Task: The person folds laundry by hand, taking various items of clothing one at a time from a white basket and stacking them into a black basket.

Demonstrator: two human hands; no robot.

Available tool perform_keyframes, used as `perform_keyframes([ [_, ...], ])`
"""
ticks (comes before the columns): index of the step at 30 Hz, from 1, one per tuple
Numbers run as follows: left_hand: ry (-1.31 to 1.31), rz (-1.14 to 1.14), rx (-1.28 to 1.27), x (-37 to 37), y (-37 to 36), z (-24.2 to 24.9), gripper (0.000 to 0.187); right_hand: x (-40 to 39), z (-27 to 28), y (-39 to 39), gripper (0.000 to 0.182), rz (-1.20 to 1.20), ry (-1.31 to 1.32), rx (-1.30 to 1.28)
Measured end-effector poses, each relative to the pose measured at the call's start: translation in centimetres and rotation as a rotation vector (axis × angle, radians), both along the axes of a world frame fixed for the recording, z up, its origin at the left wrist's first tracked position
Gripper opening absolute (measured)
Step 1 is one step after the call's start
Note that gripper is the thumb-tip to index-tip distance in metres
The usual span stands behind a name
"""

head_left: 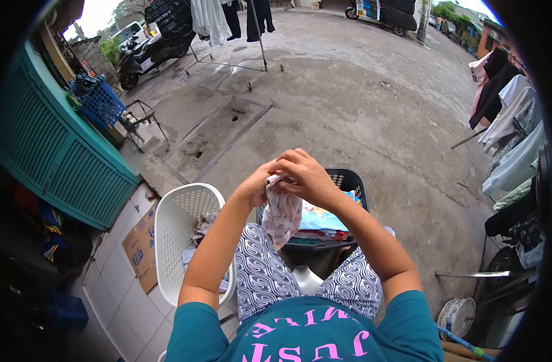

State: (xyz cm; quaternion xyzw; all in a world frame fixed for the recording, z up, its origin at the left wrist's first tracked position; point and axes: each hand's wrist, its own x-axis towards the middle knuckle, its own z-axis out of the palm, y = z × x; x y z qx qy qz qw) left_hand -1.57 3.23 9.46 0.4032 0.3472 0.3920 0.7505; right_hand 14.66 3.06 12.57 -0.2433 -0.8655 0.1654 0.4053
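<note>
While a patterned cloth [282, 214] is pinched at its top edge by both hands, left hand [255, 186] and right hand [306, 176], above the dark basket [348, 179], a loosened grip could let it be dropped onto the concrete [348, 102] beside the white basket [173, 241].

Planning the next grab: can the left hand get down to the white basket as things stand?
Probably yes. The white basket sits open-topped just below the left hand with nothing between, but both that and the right hand grip the patterned cloth.
</note>
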Motion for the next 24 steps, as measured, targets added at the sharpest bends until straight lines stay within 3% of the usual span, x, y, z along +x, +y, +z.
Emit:
perform_keyframes([
  [3,-0.062,0.024,-0.002,0.2,-0.3,0.6,0.027,-0.1,0.1,1.0,0.023,0.045,-0.034,0.138],
  [4,-0.276,-0.036,0.008,-0.2,0.2,0.2,0.032,0.0,0.2,1.0,0.021,0.010,0.059,0.028],
  [5,-0.276,-0.038,0.009,-0.4,0.1,0.0,0.032,0.1,0.4,1.1,0.019,-0.025,0.153,-0.081],
  [6,-0.263,-0.008,0.052,0.0,-1.0,1.9,0.035,0.3,0.7,1.3,0.017,-0.068,0.214,-0.375],
  [7,-0.248,0.021,0.097,0.4,-1.7,2.9,0.039,0.6,0.8,1.8,0.015,-0.088,0.285,-0.408],
  [8,-0.046,0.087,0.297,0.4,-1.8,2.1,0.040,1.0,0.6,2.4,0.013,-0.091,0.352,-0.451],
  [9,-0.047,0.080,0.303,0.4,-2.0,2.4,0.040,1.4,0.7,2.9,0.012,-0.093,0.419,-0.491],
  [11,0.707,0.067,0.599,-0.1,-2.3,3.6,0.032,2.8,1.2,3.4,0.010,-0.122,0.487,-0.490],
  [12,0.772,0.078,0.585,-0.9,-1.7,3.3,0.028,3.7,0.7,4.3,0.010,-0.115,0.514,-0.498],
  [17,0.630,0.183,0.514,-3.6,0.0,4.5,0.020,6.3,2.7,4.0,0.014,-0.020,0.614,-0.624],
  [19,0.358,0.172,0.461,-3.9,0.5,5.5,0.024,7.7,3.6,3.9,0.019,0.276,0.479,-0.830],
  [21,0.275,0.134,0.393,-3.9,1.2,6.1,0.033,7.9,3.9,4.2,0.022,0.252,0.463,-0.884],
  [24,0.135,0.295,0.229,-3.3,2.9,5.2,0.042,7.6,2.0,6.3,0.018,0.117,0.588,-0.949],
])
